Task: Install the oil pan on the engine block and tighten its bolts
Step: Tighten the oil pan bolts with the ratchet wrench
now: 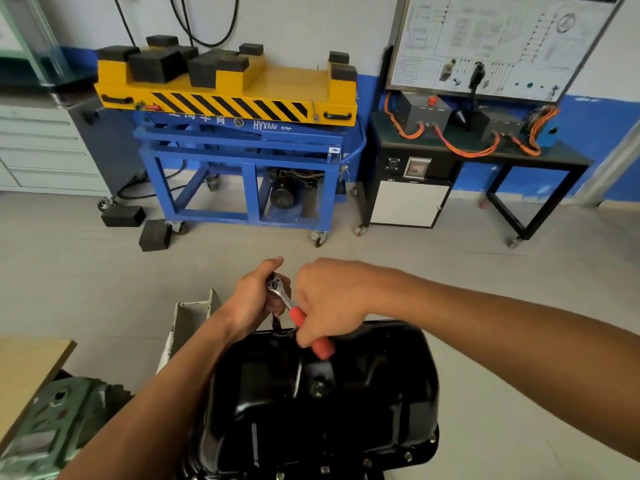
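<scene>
A glossy black oil pan (346, 403) fills the lower middle of the head view, bottom side up, with several bolt heads (408, 456) along its near flange. At the pan's far edge stands a ratchet wrench (281, 294) with a chrome head and a red handle. My left hand (258, 299) curls around the ratchet head and the extension below it. My right hand (329, 303) grips the red handle, which sticks out below the fingers. The engine block under the pan is hidden.
A white stand frame (188, 323) shows left of the pan, and a green metal part (52, 420) lies at lower left beside a wooden bench top (27, 365). Across the grey floor stand a blue and yellow lift cart (239, 147), black blocks (123, 216) and a black trainer bench (485, 157).
</scene>
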Motion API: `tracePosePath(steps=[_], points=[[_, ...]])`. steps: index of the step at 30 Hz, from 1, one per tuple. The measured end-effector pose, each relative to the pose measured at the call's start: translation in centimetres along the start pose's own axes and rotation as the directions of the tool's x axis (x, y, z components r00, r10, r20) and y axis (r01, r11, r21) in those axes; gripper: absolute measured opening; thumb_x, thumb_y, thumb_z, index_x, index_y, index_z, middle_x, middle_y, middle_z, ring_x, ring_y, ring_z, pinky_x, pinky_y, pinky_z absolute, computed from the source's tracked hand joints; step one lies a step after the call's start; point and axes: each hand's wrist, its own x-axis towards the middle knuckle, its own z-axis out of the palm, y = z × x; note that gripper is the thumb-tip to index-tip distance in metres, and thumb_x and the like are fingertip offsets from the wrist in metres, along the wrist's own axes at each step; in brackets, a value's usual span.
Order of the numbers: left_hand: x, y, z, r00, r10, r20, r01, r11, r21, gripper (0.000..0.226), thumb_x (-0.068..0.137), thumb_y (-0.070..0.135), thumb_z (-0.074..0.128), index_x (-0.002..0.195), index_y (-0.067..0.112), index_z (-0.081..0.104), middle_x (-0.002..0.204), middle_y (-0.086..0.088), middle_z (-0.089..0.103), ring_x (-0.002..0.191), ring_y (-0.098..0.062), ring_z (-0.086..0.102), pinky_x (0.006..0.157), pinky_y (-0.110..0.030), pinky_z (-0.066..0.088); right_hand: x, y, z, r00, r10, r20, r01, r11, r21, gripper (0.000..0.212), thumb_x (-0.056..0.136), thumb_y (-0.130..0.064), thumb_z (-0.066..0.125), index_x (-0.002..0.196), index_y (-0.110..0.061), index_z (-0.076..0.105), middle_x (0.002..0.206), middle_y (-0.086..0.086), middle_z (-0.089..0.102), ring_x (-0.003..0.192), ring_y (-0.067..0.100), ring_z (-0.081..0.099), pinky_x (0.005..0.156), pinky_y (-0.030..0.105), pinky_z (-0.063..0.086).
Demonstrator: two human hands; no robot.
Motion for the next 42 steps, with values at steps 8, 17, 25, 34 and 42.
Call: tracePosePath(steps=[8, 17, 25, 34, 42], points=[[0.5, -0.3, -0.1, 0.982, 0.015, 0.186, -0.046, 0.985, 0.164, 0.064, 0.104, 0.041, 0.021, 0.044, 0.021, 0.026, 0.048, -0.002, 0.017, 0.052, -0.022, 0.014, 0.055, -0.036, 0.019, 4.3, 4.6, -1.8, 0.911, 0.068, -0.408, -0.211, 0.925, -0.316, 0.009, 0.089, -0.015, 0.06, 0.082, -0.02, 0.06, 0.074, -0.002, 0.047, 0.071, 0.021, 0.052, 0.05, 0.03, 0.028], [0.5, -0.5, -0.5, 0.972, 0.018, 0.235, -0.052, 0.989, 0.14, 0.065, 0.095, 0.062, 0.028, 0.046, 0.019, 0.024, 0.049, -0.003, 0.016, 0.056, -0.026, 0.011, 0.057, -0.036, 0.017, 5.8, 5.4, 0.2, 0.879, -0.024, -0.476, -0.1, 0.968, -0.232, 0.026, 0.088, -0.017, 0.056, 0.068, -0.022, 0.041, 0.071, -0.001, 0.041, 0.059, 0.016, 0.04, 0.049, 0.03, 0.025], [0.5, -0.6, -0.7, 0.989, 0.016, 0.147, -0.032, 0.994, 0.103, 0.062, 0.09, 0.058, 0.044, 0.044, 0.017, 0.031, 0.047, -0.003, 0.022, 0.05, -0.02, 0.02, 0.056, -0.033, 0.024, 0.0, 1.8, 0.0, 0.988, -0.069, -0.137, 0.04, 0.978, -0.205, 0.041, 0.082, -0.048, 0.064, 0.055, -0.017, 0.063, 0.05, -0.005, 0.059, 0.054, 0.011, 0.054, 0.049, 0.027, 0.039], [0.7, -0.8, -0.8, 0.996, 0.022, 0.089, -0.028, 0.997, 0.07, 0.034, 0.077, 0.042, 0.061, 0.073, 0.01, 0.051, 0.059, -0.009, 0.034, 0.056, -0.022, 0.025, 0.054, -0.032, 0.026, 0.8, 0.1, -0.9, 0.99, -0.109, 0.091, 0.118, 0.987, -0.107, 0.032, 0.082, -0.05, 0.073, 0.063, -0.025, 0.072, 0.055, -0.012, 0.056, 0.067, 0.009, 0.056, 0.062, 0.027, 0.047], [0.5, -0.5, 0.2, 0.959, -0.011, 0.284, -0.048, 0.979, 0.2, 0.054, 0.092, 0.043, 0.039, 0.044, 0.021, 0.027, 0.047, 0.0, 0.018, 0.052, -0.023, 0.011, 0.055, -0.036, 0.016, 5.8, 5.8, -3.2, 0.946, 0.004, -0.324, -0.136, 0.912, -0.386, 0.004, 0.087, -0.023, 0.069, 0.088, -0.026, 0.071, 0.081, -0.003, 0.06, 0.084, 0.02, 0.06, 0.053, 0.029, 0.036]])
